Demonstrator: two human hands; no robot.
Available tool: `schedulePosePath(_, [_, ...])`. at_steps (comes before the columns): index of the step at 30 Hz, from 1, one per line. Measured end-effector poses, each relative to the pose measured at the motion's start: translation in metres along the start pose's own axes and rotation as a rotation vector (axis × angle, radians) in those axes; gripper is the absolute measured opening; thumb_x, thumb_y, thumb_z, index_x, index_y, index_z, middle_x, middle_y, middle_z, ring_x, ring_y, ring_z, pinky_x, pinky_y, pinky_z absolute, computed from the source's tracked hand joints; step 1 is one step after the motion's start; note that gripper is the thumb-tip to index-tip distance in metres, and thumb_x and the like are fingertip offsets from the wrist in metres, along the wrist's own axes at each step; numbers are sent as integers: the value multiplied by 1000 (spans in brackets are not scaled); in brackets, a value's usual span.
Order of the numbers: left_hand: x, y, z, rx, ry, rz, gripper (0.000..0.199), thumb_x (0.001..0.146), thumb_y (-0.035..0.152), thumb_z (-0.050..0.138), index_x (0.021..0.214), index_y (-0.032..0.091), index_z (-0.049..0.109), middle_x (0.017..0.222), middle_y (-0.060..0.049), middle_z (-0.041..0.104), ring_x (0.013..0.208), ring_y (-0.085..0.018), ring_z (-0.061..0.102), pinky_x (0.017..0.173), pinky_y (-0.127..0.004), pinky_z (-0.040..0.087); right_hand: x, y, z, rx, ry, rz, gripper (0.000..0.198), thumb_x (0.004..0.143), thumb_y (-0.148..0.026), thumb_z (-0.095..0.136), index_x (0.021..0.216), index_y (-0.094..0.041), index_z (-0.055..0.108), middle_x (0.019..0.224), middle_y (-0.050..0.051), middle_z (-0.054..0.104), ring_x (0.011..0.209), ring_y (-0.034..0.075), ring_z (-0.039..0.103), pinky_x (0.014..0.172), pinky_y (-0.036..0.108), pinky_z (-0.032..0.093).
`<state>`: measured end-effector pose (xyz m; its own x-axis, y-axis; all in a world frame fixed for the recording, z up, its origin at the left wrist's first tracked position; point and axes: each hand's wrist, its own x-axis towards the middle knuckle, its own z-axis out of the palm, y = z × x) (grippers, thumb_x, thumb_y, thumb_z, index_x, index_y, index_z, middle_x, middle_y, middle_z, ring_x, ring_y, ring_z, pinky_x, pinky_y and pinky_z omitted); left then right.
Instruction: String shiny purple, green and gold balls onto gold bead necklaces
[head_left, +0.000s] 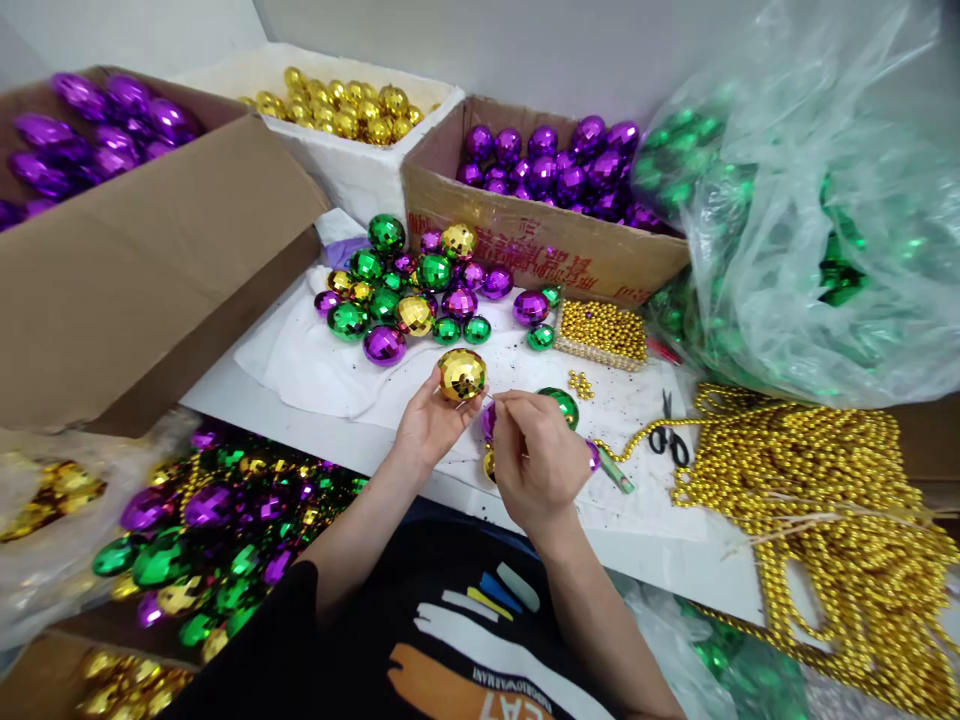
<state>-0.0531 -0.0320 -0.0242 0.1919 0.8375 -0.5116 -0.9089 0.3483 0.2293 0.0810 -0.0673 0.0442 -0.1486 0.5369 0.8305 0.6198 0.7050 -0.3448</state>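
Note:
My left hand (pixel 431 425) grips a shiny gold mirrored ball (pixel 462 374) from below and the side, above the white-covered table. Close by on its right, my right hand (pixel 541 455) is closed in a pinch. A thin needle-like piece reaches from its fingertips toward the ball's lower right side; its exact kind is too small to tell. Partly hidden behind the right hand are a green ball (pixel 561 406) and purple and gold ones. A green-handled cutter (pixel 616 472) lies just right of that hand.
Loose green, gold and purple balls (pixel 416 315) cover the table's middle. Behind stand a foam box (pixel 360 175) and a carton (pixel 540 240) of balls. To the right are a bead tray (pixel 602 333), black scissors (pixel 669 440), gold bead strings (pixel 810 500) and a plastic bag (pixel 825 220).

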Motion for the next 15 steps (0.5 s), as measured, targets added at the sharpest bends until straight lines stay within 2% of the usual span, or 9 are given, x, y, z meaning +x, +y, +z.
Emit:
schedulePosePath(9, [-2,-4,5,-16,12,-10,43,102,34,43,135,8,52,99,-12,72,80,-19,71,74,-29,57,-12,12,21,-56,24,-40,19,90,-6,57,103,-19,56,87,8,73,75,15,69,62,22,51])
schedulePosePath(15, [0,-6,0,-34,33,35,40,99,30,49,132,8,55,101,-12,73,87,-19,71,82,-30,58,-16,17,26,-65,30,-46,20,90,-7,56,106,-20,58,88,9,74,75,16,71,63,23,52])
